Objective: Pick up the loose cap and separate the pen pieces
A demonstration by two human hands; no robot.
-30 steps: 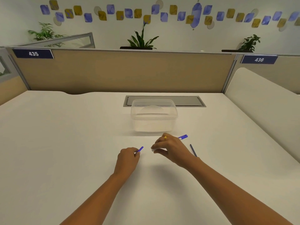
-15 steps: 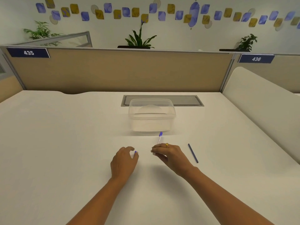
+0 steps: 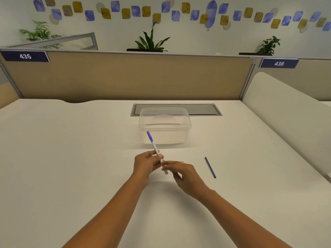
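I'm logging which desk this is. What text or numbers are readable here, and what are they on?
"435": white on a dark blue plate at the partition's top left.
"436": white on a dark blue plate on the partition at right.
Pen in both hands: print on its barrel is too small to read.
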